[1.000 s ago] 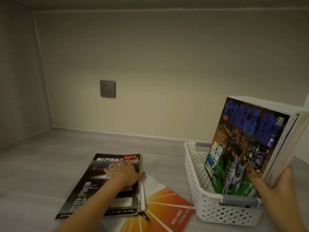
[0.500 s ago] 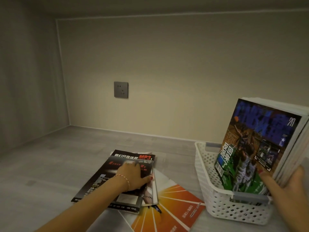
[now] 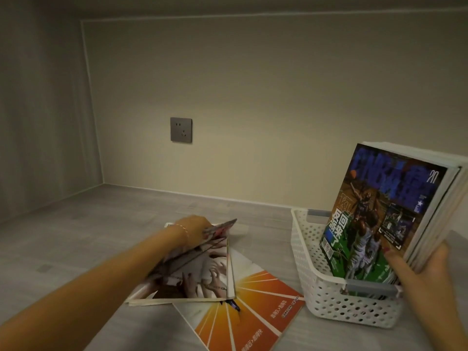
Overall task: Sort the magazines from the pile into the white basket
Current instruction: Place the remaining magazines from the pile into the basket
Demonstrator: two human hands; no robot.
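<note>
A white perforated basket [image 3: 314, 272] stands at the right on the grey surface. Several magazines stand upright in it, a basketball cover [image 3: 374, 214] in front. My right hand [image 3: 420, 272] grips their lower right edge. At the left lies the pile. My left hand [image 3: 192, 228] is shut on the top magazine [image 3: 200, 241], tilted up on its edge with its inner side facing me. Under it lie a magazine with grasping hands on its page [image 3: 202, 277] and an orange-rayed magazine [image 3: 248, 310].
A grey wall socket [image 3: 181, 129] sits on the beige back wall. A side wall closes the left. The grey surface [image 3: 101, 224] stretches left and behind the pile.
My left hand has gripped the dark-covered top magazine and tipped it up off the pile, baring the page with hands under it. My right hand still holds the upright magazines in the basket.
</note>
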